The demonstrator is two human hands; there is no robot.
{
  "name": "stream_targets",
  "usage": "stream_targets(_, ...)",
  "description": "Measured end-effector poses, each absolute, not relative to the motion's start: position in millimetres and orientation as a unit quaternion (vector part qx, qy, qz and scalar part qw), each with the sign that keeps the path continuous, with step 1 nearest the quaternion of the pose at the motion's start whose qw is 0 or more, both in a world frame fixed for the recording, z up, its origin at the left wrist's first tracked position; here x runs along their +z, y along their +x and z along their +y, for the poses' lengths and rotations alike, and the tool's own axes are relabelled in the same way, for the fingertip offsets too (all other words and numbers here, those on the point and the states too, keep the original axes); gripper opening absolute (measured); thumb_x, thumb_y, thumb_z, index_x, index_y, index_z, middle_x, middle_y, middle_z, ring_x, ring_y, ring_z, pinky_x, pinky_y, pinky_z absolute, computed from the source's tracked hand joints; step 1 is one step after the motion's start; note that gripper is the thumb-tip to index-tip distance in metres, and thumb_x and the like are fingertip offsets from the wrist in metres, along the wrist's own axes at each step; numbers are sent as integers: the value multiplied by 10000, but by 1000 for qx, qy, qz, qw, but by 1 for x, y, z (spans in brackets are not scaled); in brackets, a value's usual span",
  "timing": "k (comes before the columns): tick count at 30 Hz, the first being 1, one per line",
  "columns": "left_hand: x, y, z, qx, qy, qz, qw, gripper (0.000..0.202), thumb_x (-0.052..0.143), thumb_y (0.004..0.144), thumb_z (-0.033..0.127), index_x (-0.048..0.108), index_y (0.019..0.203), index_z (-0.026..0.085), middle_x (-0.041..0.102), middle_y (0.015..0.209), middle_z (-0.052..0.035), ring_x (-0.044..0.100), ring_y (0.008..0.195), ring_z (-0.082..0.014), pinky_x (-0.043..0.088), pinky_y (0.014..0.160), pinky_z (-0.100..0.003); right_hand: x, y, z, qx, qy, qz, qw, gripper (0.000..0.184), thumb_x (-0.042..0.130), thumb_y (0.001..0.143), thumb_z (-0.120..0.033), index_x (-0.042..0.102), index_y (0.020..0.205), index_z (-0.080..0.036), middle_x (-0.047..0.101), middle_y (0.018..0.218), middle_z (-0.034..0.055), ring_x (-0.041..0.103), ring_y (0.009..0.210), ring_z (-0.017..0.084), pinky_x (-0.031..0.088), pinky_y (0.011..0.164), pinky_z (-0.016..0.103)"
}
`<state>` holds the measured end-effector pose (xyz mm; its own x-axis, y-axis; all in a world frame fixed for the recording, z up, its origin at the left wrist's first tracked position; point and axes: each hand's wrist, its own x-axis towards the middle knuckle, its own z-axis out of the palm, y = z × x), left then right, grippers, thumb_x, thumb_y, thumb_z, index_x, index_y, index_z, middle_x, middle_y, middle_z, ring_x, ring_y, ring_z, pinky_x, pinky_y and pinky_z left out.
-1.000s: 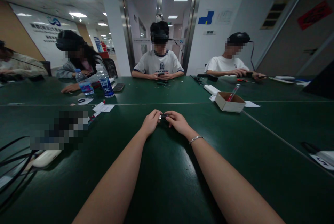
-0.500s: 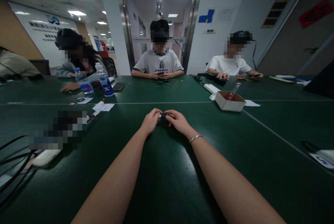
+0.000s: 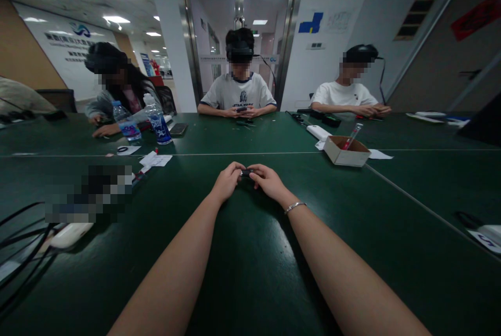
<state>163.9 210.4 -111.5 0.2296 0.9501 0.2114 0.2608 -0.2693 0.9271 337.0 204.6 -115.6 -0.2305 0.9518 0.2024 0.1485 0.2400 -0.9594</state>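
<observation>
Between left hand [image 3: 227, 183] and right hand [image 3: 270, 182], each grip around small black object [image 3: 246, 172], silvery leftward

Partly covered, too small to tell
Can't name dark object [image 3: 246, 172] between left grip [image 3: 227, 182] and right grip [image 3: 269, 182]; see black cables [image 3: 47, 231] cut off at left edge.

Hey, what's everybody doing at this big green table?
Over the green table, one person's left hand and right hand hold a small dark object between them, too small to name. Across from them, a person in a white T-shirt holds something dark too. An open box sits farther off to the right, and two plastic bottles stand to the left.
</observation>
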Motion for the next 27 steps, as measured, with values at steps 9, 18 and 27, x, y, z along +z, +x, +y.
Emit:
stream_targets(9, -117, 163, 214, 433, 674, 444, 400, 249, 428, 860, 344, 594, 965, 193, 518, 633, 23, 481, 581, -124, 368, 567, -234, -115, 337, 203, 413, -433, -672, 436, 229, 589, 855, -158, 598, 1083, -179, 671, 879, 31, 605, 662, 126, 492, 655, 269)
stream_targets(18, -117, 161, 214, 427, 695, 497, 296, 259, 575, 817, 437, 620, 827, 183, 527, 694, 2, 496, 655, -148, 414, 657, -265, -107, 312, 174, 112, -503, -832, 203, 372, 598, 892, -291, 591, 1250, -193, 525, 1349, 114, 402, 1219, 338, 324, 1005, 511)
stream_targets(27, -91, 44, 132, 308, 656, 558, 405, 350, 512, 799, 527, 602, 979, 241, 625, 956, -40, 622, 756, -211, 506, 736, -355, -27, 449, 42, 250, -503, -823, 87, 443, 706, 751, -483, 647, 1179, -387, 609, 1231, 75, 453, 1231, 377, 459, 876, 471)
